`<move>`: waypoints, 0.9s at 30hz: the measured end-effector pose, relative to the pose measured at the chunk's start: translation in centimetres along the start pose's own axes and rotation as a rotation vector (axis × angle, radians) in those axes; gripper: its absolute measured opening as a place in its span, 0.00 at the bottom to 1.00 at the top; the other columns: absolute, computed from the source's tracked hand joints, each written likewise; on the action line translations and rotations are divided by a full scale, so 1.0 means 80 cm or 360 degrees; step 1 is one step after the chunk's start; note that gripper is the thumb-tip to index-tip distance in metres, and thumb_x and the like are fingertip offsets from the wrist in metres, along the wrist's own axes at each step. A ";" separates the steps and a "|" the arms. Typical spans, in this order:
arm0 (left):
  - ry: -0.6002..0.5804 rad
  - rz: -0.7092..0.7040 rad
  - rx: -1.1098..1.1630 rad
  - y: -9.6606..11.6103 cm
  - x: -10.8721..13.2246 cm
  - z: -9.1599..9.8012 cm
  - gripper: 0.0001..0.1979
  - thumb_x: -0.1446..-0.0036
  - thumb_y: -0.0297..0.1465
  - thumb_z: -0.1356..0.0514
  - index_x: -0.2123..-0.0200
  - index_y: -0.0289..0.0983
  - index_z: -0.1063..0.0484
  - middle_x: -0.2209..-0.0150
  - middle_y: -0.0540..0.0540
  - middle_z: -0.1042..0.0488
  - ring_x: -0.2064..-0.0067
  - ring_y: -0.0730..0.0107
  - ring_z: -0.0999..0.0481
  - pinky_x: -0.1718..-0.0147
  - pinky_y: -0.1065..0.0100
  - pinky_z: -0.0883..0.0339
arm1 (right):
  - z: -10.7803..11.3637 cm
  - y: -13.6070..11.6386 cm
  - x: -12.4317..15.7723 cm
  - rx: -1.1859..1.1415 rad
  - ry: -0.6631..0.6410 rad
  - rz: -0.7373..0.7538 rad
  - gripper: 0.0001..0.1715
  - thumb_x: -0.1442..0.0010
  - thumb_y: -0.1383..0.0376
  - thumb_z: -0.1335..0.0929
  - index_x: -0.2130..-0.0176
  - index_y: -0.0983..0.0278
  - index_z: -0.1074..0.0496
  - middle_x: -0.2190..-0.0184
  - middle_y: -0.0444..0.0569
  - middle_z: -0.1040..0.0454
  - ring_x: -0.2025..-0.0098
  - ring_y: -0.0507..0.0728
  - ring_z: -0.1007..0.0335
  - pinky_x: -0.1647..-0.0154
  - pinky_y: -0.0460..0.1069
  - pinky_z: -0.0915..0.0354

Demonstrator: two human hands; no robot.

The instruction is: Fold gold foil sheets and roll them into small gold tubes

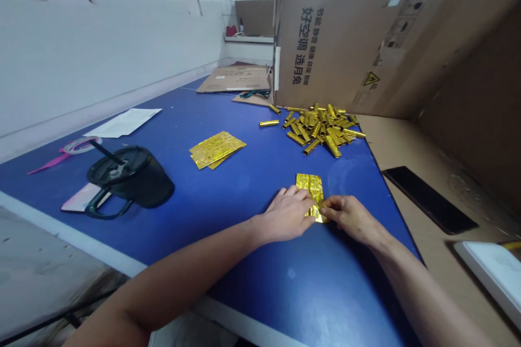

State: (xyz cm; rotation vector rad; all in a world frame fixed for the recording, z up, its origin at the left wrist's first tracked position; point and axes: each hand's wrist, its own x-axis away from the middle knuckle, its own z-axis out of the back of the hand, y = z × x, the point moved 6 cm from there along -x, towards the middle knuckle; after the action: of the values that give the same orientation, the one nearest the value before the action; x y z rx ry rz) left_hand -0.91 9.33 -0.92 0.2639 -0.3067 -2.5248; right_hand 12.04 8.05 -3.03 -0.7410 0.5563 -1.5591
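Observation:
A creased sheet of gold foil paper (316, 188) lies on the blue table in front of me. My left hand (290, 211) rests flat across its left part, fingers stretched out and pressing down, hiding some of it. At the sheet's lower right edge, my right hand (345, 217) pinches the foil paper between thumb and fingers. Farther left is a small stack of flat gold foil sheets (217, 147). Beyond my hands lies a heap of rolled gold foil tubes (319, 126), with a few strays beside it.
A dark lidded mug (138, 176) with a straw stands at the left, near a tape roll (83, 145) and white papers (124, 122). A large cardboard box (342, 38) rises behind the tubes. On cardboard at the right lie a black phone (429, 199) and a white object (494, 271).

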 end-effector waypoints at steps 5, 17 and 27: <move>-0.0004 0.0061 0.0090 -0.012 -0.004 -0.004 0.14 0.42 0.36 0.52 0.55 0.41 0.34 0.57 0.47 0.35 0.56 0.64 0.39 0.58 0.63 0.43 | 0.000 0.002 -0.002 0.0042 0.0026 0.0009 0.08 0.53 0.63 0.36 0.76 0.63 0.29 0.82 0.43 0.29 0.81 0.50 0.38 0.81 0.44 0.44; 0.0091 0.0033 0.0106 -0.013 -0.006 -0.007 0.13 0.41 0.33 0.53 0.58 0.40 0.33 0.61 0.47 0.34 0.58 0.66 0.38 0.58 0.65 0.43 | -0.003 -0.015 0.001 0.0290 -0.0007 -0.0215 0.06 0.51 0.67 0.39 0.76 0.62 0.34 0.83 0.42 0.31 0.86 0.48 0.39 0.82 0.44 0.45; 0.0125 0.0050 0.0061 -0.013 -0.007 -0.009 0.10 0.44 0.33 0.48 0.59 0.40 0.33 0.61 0.48 0.34 0.58 0.65 0.38 0.59 0.66 0.42 | -0.001 -0.019 -0.006 0.0535 0.0044 -0.0194 0.06 0.52 0.69 0.38 0.76 0.63 0.33 0.79 0.46 0.29 0.76 0.52 0.34 0.77 0.44 0.46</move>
State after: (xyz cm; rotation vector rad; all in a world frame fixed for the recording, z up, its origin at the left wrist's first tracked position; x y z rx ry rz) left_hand -0.77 10.37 -1.80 0.3696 -0.3257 -2.4727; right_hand 10.98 8.73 -2.09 -0.5045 0.2613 -1.7237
